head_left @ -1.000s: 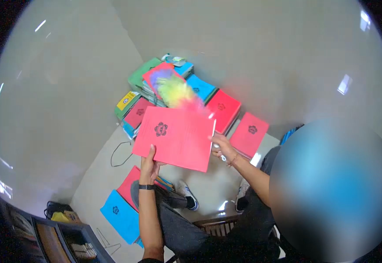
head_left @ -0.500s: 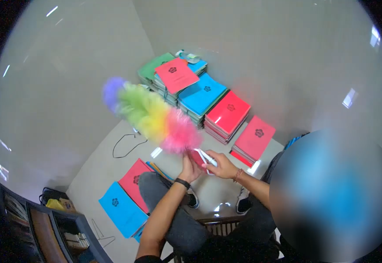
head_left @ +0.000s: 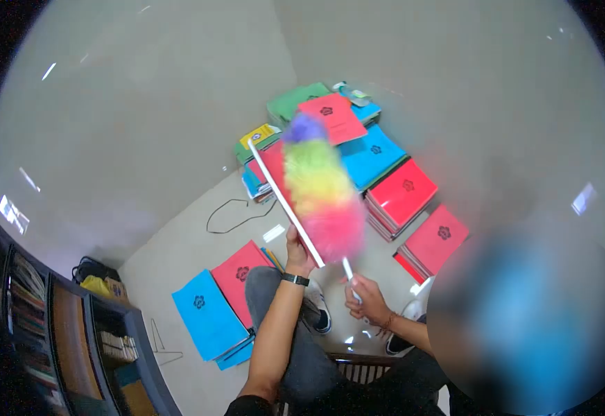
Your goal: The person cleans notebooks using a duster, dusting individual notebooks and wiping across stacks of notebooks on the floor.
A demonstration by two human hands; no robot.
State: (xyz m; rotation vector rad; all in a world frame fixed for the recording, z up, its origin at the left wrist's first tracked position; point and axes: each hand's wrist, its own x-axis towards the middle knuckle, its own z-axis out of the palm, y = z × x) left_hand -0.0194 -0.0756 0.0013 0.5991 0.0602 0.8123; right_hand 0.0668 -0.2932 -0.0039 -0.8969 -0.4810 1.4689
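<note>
My left hand (head_left: 297,251) grips a red booklet (head_left: 283,195) by its lower edge; the booklet is turned edge-on, so mostly its white edge shows. My right hand (head_left: 365,297) holds the white handle of a rainbow feather duster (head_left: 320,187). The fluffy duster head lies against the booklet's right side, its purple tip pointing up toward the wall. A black watch sits on my left wrist.
Stacks of red, blue and green booklets (head_left: 399,194) line the floor by the wall. A blue booklet (head_left: 205,313) and a red one (head_left: 243,274) lie left of my knee. A black cord (head_left: 229,215) lies on the floor. A bookshelf (head_left: 73,333) stands at the lower left.
The duster head swung from pointing left to upright against the booklet. The booklet, flat-faced a second ago, now stands edge-on. My right hand dropped lower and the view shifted.
</note>
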